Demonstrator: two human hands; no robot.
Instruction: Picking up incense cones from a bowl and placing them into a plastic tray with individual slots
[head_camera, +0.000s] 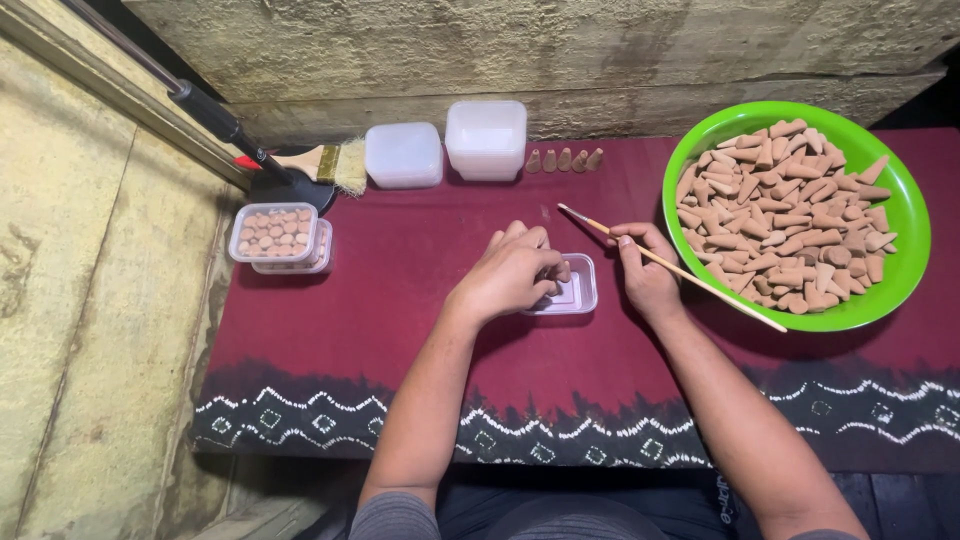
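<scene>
On the cloth-covered bench (400, 330), the left hand (510, 275) reaches into a small clear tray (578, 290) while the right hand (645, 275) grips a thin stick (700, 282) beside a green bowl (905, 215) of clay cones (785, 215).

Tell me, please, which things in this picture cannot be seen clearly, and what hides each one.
Head view only:
- Small clear container: mostly covered by the left hand; contents unclear.
- Left fingertips: curled under, so what they pinch is hidden.
- Thin stick: its middle is hidden in the right hand.
- Lower filled box: hidden under the upper filled box.
</scene>
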